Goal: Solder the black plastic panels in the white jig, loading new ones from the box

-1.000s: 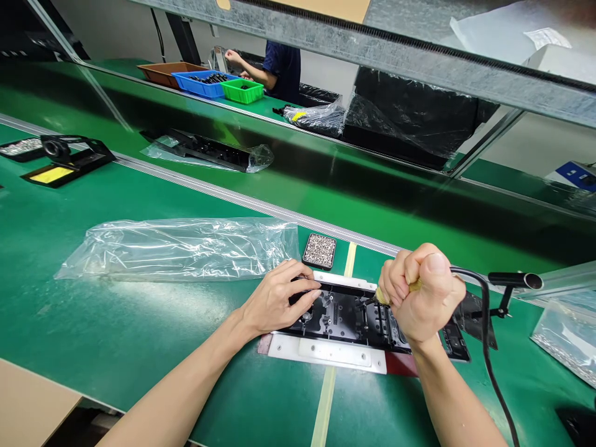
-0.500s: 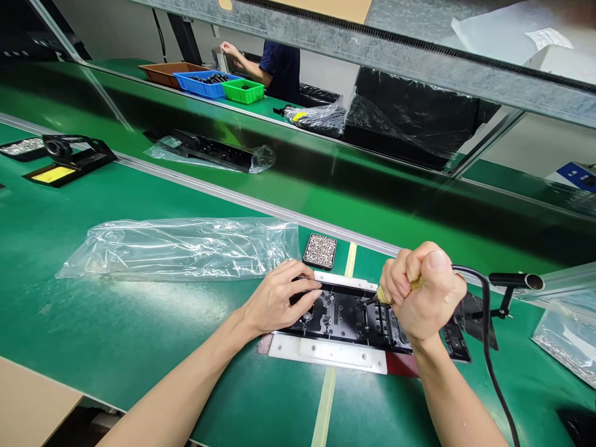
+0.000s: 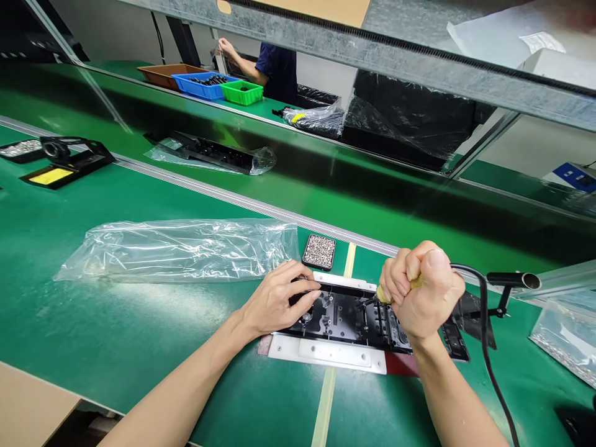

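A long black plastic housing [image 3: 344,316] lies in a white fixture [image 3: 326,352] on the green bench. My right hand [image 3: 421,292] is closed in a fist around the yellow handle of a soldering iron [image 3: 382,294]. Its tip points down and left into the middle of the housing, and a black cord runs from it toward me. Over the housing's left end rests my left hand [image 3: 284,295], its thumb and fingertips brought close together in a pinch. Anything between those fingertips is too small to make out. Just behind the fixture is a small black tray [image 3: 319,251] of tiny metal parts.
A clear plastic bag [image 3: 186,248] lies to the left. At right stands a soldering iron holder [image 3: 514,282]; another holder [image 3: 69,158] is at far left. A bagged black part [image 3: 209,151] lies beyond the metal rail. Behind the bins [image 3: 200,87], a co-worker's arm [image 3: 244,62] shows.
Both hands and the soldering iron keep their places on the housing. The view has shifted very slightly, and the co-worker's raised hand has moved a little.
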The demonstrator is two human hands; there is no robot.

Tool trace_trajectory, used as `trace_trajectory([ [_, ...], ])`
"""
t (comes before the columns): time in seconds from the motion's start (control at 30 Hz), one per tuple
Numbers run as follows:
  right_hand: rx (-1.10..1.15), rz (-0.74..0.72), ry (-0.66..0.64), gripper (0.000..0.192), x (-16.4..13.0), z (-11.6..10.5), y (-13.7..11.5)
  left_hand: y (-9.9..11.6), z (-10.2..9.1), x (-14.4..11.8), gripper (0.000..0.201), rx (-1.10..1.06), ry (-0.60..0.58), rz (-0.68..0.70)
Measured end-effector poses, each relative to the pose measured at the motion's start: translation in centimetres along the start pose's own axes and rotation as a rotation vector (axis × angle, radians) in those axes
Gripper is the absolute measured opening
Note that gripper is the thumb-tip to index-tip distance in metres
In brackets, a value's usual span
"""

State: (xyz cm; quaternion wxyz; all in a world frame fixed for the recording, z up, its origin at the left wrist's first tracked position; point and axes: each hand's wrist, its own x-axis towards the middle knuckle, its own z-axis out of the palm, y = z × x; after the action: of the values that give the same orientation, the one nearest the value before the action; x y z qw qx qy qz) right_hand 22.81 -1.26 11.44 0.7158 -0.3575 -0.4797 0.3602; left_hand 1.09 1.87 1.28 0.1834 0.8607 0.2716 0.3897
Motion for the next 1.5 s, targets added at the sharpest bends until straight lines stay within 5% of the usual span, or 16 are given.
trace_trajectory([
  [1.5, 0.009, -0.013, 0.013, 0.045, -0.06, -0.23, -0.13, -0.01, 0.04, -0.01, 0.016, 0.004, -0.004, -0.01],
])
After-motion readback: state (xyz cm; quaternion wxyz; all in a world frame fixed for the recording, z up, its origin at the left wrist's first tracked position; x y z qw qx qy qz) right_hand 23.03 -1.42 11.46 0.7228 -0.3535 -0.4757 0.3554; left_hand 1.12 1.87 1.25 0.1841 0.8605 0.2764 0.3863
